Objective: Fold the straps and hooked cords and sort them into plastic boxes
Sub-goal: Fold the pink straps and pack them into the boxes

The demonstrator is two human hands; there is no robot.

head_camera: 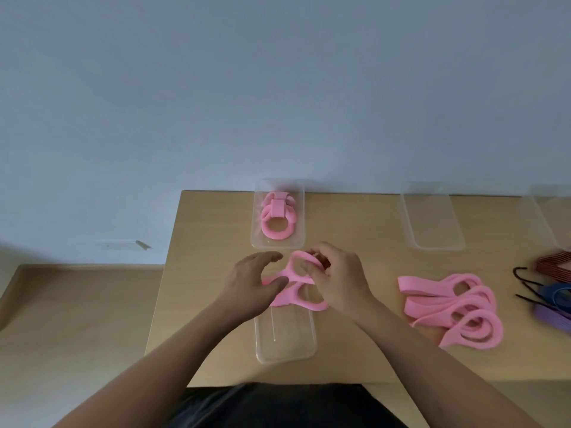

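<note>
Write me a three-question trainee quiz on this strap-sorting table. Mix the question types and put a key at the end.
1. True or false: the clear box at the back of the table already holds folded pink straps.
2. Multiple choice: the loose pile of pink straps waiting to be folded lies (A) left of the hands, (B) right of the hands, (C) inside a box.
3. Fill in: both hands, left hand and right hand, work on a strap of the colour ____.

Key: 1 true; 2 B; 3 pink.

A light wooden table (216,217) stands against a pale blue wall (216,88).
</note>
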